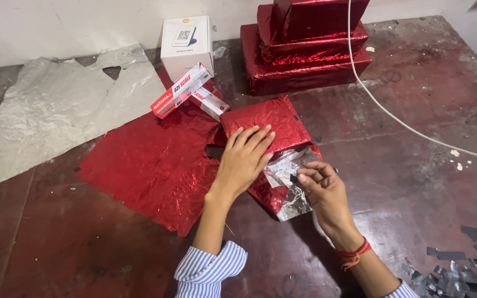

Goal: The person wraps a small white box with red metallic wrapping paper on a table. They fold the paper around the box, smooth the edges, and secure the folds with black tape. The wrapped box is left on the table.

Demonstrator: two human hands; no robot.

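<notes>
1. head view, left hand: my left hand (244,160) lies flat and open, fingers spread on top of the red foil parcel (269,129), gripping nothing and only pressing it down onto the dark red table (415,138).
2. head view, right hand: my right hand (321,187) is nearly closed, thumb and fingertips pinched on what looks like a small dark piece of tape at the silver end flap (285,171); i cannot tell how firmly.
3. head view, position: the parcel sits mid-table, its near end open, touching the loose red foil sheet (150,165) on my left.
4. head view, technique: i judge the fold holds best if the flat palm keeps the foil taut while the flap is creased tight, since the foil tears easily.
5. head view, surroundings: ruler boxes (186,91), a white box (186,44), a silver sheet (56,110) and stacked wrapped boxes (305,49) lie beyond.
</notes>
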